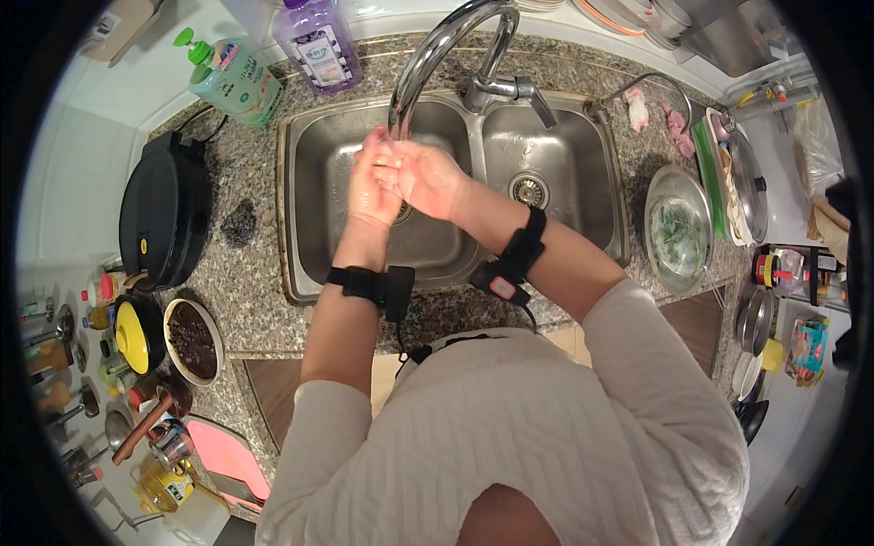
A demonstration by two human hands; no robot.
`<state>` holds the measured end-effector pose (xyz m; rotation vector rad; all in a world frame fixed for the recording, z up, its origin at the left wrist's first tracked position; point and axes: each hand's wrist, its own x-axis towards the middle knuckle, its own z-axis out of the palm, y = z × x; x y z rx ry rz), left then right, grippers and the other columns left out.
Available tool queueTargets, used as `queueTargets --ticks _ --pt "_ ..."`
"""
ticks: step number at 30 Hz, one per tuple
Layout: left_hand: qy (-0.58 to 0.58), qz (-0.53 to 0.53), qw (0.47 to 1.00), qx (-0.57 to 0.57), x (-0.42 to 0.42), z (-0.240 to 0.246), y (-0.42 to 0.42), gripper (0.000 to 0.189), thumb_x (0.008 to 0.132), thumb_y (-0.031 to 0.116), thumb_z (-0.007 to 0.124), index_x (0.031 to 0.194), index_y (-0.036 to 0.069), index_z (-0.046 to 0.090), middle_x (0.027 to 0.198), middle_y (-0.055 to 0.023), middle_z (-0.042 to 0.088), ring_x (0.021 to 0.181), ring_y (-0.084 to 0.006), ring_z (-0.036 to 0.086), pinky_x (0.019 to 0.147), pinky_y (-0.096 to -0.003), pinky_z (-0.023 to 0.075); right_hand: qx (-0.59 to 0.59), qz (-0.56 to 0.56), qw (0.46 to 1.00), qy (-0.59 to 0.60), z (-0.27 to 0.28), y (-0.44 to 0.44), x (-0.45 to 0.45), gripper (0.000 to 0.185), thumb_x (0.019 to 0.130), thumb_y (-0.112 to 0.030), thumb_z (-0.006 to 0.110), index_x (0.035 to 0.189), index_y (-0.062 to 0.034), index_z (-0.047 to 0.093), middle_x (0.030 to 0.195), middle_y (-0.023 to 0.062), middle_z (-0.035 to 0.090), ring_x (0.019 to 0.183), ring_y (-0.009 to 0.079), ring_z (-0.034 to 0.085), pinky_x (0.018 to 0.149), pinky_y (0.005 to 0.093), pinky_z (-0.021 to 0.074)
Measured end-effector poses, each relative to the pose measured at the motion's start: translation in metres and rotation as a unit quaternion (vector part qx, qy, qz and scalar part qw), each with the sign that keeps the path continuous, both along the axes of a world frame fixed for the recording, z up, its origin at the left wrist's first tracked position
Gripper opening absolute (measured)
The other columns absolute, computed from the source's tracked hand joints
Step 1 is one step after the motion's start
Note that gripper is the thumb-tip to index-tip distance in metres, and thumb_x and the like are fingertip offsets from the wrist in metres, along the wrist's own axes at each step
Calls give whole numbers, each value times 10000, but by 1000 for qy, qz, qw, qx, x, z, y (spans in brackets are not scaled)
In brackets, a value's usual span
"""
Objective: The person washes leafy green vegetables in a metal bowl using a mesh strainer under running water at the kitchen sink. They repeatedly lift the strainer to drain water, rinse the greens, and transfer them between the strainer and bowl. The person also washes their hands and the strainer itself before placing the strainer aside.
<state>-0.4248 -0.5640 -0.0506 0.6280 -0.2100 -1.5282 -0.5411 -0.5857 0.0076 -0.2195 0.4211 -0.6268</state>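
My left hand and my right hand meet over the left basin of a stainless steel double sink. Both sit just under the spout of the chrome tap, with a little water visible at its mouth. The skin looks wet. My right palm is turned up, and its fingers overlap my left palm and fingers. Neither hand appears to hold an object. A black strap with a small device is on my left forearm, and another is on my right.
Left of the sink stand a green pump bottle, a purple bottle and a black round electric appliance. A bowl of dark food is lower left. To the right are a metal bowl with a strainer and pink cloths.
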Motion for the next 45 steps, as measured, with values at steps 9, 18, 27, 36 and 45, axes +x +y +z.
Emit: queueTargets --ticks 9,18,27,36,45 --pt "-81 29 971 225 -1 4 -13 341 1017 375 498 896 60 544 864 -116 601 881 -273 613 785 -460 534 -720 -25 505 476 -24 25 -3 421 985 -156 489 1379 -18 433 1251 195 574 1103 301 616 896 363 518" --pt "70 -9 994 80 -31 27 1 457 1016 443 448 1202 41 560 1126 -184 629 1066 -361 602 972 -509 479 -143 -182 867 442 -30 -27 43 210 969 -252 531 947 -65 623 775 93 587 667 248 571 535 361 424" --pt "87 -92 989 81 -11 26 -1 518 979 534 497 1192 70 584 1150 -129 636 1018 -281 625 910 -417 511 -502 52 602 619 -56 -28 41 300 885 -246 551 1059 -18 641 958 186 678 910 356 655 832 487 480" --pt "-143 3 978 150 -52 38 14 609 924 408 638 1403 99 426 1326 -112 551 1165 -281 564 1002 -436 441 -755 -31 64 652 -45 -14 15 389 815 -225 599 1175 -80 595 958 113 690 979 284 652 963 425 428" --pt "39 -121 963 238 6 28 -10 431 1014 402 426 1067 24 626 991 -126 669 937 -297 640 872 -432 523 -772 194 180 578 -32 2 26 190 810 -194 604 881 -81 738 915 108 729 868 287 697 774 408 538"
